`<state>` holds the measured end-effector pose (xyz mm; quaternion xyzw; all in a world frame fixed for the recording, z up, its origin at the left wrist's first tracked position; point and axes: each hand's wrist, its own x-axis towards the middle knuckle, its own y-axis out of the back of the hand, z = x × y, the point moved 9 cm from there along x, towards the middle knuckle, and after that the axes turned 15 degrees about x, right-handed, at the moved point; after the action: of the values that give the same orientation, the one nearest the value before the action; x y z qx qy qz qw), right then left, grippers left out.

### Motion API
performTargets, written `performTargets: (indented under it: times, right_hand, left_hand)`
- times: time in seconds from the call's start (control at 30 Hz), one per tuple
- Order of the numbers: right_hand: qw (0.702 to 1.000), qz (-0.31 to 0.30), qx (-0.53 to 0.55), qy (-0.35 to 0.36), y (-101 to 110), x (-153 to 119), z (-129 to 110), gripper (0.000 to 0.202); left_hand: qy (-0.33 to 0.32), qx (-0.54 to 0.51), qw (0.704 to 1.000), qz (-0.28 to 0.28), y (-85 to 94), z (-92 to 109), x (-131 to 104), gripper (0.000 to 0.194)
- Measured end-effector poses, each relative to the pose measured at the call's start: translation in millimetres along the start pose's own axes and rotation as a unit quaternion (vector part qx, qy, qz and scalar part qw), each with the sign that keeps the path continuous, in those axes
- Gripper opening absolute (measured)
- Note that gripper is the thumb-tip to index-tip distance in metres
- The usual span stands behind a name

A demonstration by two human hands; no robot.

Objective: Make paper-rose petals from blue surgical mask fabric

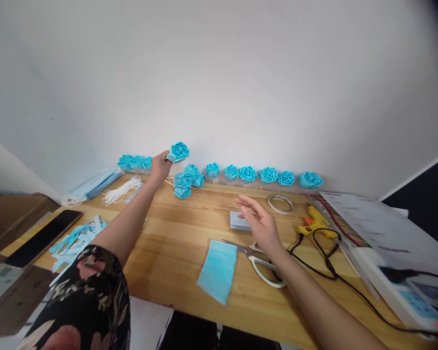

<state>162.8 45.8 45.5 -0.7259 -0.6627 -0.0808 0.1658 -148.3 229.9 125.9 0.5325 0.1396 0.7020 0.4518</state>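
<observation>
Pale walls [219, 73] meet behind a wooden table [168, 262]. At the left, beside a cardboard box [18, 301], a black phone [44, 238] lies near a heap of blue strips [76, 238]; farther back are stacked face masks [95, 186] and a bundle of white cords [122, 190]. Three blue flowers [136, 162] stand along the far left. Just right of them, the left hand [160, 167] is closed around the base of a blue rose-like flower [178, 152], raised above the table. A cluster of similar flowers [188, 181] lies just right of and below it. Nearer is a light-blue fabric piece [218, 271], and a row of six blooms [247, 174] runs along the far side. White-handled scissors [248, 251] lie right of the fabric. The right hand [261, 226], fingers spread and holding nothing visible, is over a folded pale-blue stack [237, 221]; contact cannot be told. Farther right are a wire coil [282, 213], a yellow glue gun [319, 222], a printed sheet [387, 228] and a white power strip [394, 287].
</observation>
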Motion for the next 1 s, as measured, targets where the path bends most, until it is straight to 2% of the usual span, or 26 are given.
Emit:
performTargets:
  times: [0.03, 0.1, 0.2, 0.33, 0.43, 0.57, 0.73, 0.8, 0.9, 1.0]
  right_hand:
    - [1.0, 0.005, 0.003, 0.018, 2, 0, -4, 0.04]
    - [0.999, 0.018, -0.003, 0.05, 5, 0, -14, 0.042]
    - [0.997, 0.027, -0.014, 0.074, 6, -3, -27, 0.04]
    - [0.998, 0.019, 0.0, 0.061, -1, -5, -33, 0.034]
    - [0.998, -0.003, 0.029, 0.053, -7, -8, -34, 0.034]
    - [0.996, -0.042, 0.057, 0.055, -16, -10, -33, 0.038]
    - [0.996, -0.045, 0.038, 0.064, -18, -8, -28, 0.058]
    - [0.997, -0.024, 0.024, 0.067, -15, -7, -26, 0.062]
    - [0.997, 0.012, 0.006, 0.076, -9, -5, -27, 0.053]
    - [0.997, 0.027, -0.008, 0.073, -5, -5, -28, 0.044]
  left_hand:
    - [-0.022, -0.012, 1.0, 0.017, 11.5, 12, -4, 0.013]
    - [-0.11, -0.024, 0.993, 0.033, 31.5, 45, -21, 0.015]
    - [-0.224, -0.023, 0.972, 0.073, 58.7, 92, -60, 0.018]
    - [-0.308, 0.001, 0.947, 0.095, 69.7, 130, -109, 0.018]
    - [-0.319, 0.031, 0.94, 0.113, 67.0, 144, -129, 0.018]
    - [-0.314, 0.078, 0.938, 0.122, 57.6, 155, -143, 0.02]
    - [-0.289, 0.094, 0.947, 0.106, 40.4, 161, -153, 0.022]
    - [-0.278, 0.076, 0.953, 0.089, 33.8, 163, -157, 0.023]
    - [-0.258, -0.001, 0.965, 0.044, 28.5, 167, -162, 0.022]
    - [-0.198, -0.113, 0.973, -0.02, 24.3, 167, -165, 0.018]
